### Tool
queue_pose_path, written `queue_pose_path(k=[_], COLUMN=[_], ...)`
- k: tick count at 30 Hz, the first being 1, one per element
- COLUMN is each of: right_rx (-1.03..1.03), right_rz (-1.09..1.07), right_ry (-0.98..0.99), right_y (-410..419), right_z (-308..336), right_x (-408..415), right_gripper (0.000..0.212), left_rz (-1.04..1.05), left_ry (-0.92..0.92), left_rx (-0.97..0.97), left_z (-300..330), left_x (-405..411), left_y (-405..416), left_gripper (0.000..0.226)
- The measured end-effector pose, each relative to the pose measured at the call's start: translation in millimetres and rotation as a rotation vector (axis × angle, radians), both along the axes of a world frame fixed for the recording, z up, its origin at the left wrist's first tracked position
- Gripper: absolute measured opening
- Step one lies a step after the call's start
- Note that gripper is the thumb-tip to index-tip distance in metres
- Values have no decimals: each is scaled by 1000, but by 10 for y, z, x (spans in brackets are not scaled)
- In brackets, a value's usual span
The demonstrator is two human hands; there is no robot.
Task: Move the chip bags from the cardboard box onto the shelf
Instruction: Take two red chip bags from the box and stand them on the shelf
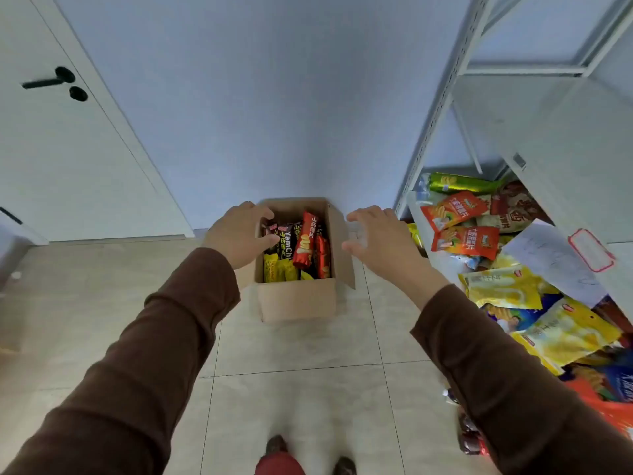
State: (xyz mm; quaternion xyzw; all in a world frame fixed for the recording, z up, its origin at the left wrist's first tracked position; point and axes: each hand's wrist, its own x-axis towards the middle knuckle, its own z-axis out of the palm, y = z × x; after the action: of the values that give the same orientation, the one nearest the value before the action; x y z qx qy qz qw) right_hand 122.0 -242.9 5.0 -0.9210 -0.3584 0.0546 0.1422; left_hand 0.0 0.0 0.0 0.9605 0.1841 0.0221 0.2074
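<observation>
An open cardboard box [297,296] stands on the tiled floor against the blue wall. Inside it are several chip bags: a red one [306,241] upright in the middle, a black one [287,243] to its left, yellow ones [279,269] at the front. My left hand [239,233] hovers over the box's left rim, its fingers loosely curved above the black bag and holding nothing. My right hand [380,243] is spread just right of the box's right flap [339,234], empty. The white metal shelf [534,138] stands at the right.
The shelf's low level holds a pile of chip bags, orange [457,209], green [462,183] and yellow [507,286]. A white paper [555,258] lies on them. A white door [68,138] with a black handle is at the left. My feet [277,447] show at the bottom.
</observation>
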Motion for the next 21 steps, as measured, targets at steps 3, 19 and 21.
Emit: queue_pose_path(k=[3,19,21], right_rx=[-39,-127,-122], right_rz=[-23,-82,-69], right_ry=[48,235,260], right_y=[206,1125,1235], right_z=[-192,-1128,-1240], right_x=[110,772,963], right_gripper=[53,55,53], left_rz=[13,-39,-31], left_ry=[79,275,299], left_rx=[-35,-131,-134], left_z=[-193,-1099,-1175], left_x=[83,967,1110], left_y=[176,1249,1344], left_gripper=[44,42,43])
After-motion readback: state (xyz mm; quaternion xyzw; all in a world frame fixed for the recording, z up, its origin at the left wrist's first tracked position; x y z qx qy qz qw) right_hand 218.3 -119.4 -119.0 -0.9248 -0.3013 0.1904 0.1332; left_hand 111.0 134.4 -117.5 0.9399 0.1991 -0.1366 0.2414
